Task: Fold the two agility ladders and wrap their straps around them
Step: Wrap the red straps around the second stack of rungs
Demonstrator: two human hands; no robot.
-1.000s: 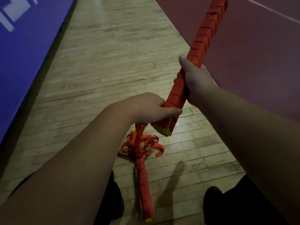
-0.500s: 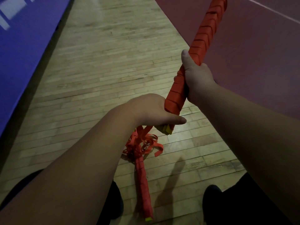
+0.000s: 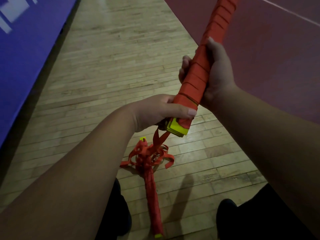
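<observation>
Agility ladder (image 3: 197,78), folded and strap-wound, held slanting above wooden floor (image 3: 103,66). Second ladder (image 3: 152,196) lies on floor below, partly wrapped, loose straps (image 3: 152,156) tangled at far end. Right hand (image 3: 220,73) clamps bundle mid-length; left hand (image 3: 155,111) grips lower end by yellow rung tips (image 3: 176,129). Strap tail (image 3: 158,137) hangs into tangle. Risk: tail snags there and tug loosens last turns; slack left grip lets rungs fan.

No text, number or brand can be read. The only marks like lettering are white shapes (image 3: 6,25) on the blue panel (image 3: 34,66) at the left edge. They are thick angular strokes, cut off by the border and smeared by blur, so no letter can be told. A thin white line (image 3: 285,12) crosses the dark red floor (image 3: 277,66). The folded ladder (image 3: 199,78) shows only plain red and yellow.
</observation>
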